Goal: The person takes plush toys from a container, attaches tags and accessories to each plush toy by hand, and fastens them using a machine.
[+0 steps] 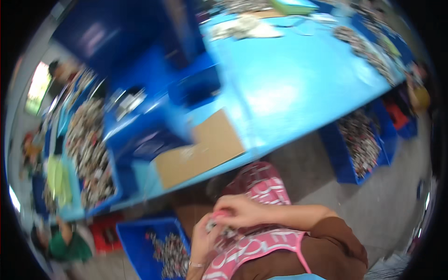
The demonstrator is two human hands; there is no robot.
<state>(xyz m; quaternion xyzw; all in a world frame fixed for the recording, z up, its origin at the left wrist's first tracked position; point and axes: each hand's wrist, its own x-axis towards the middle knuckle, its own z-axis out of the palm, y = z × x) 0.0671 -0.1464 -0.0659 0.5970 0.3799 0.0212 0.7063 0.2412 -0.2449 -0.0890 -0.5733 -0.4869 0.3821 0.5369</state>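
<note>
The picture is motion-blurred. My left hand (203, 237) and my right hand (240, 210) meet close to my body, over a pink printed apron (254, 247). Together they pinch a small dark part (220, 227) with a bit of pink at its top; its shape is too blurred to make out. My right forearm in a brown sleeve comes in from the lower right. My left wrist wears a thin bracelet.
A blue work table (289, 79) stretches ahead, with a brown cardboard sheet (200, 149) at its near edge. Blue bins of small dark parts stand at left (88, 154), below (168, 252) and at right (359, 140). A person in green (65, 242) sits at lower left.
</note>
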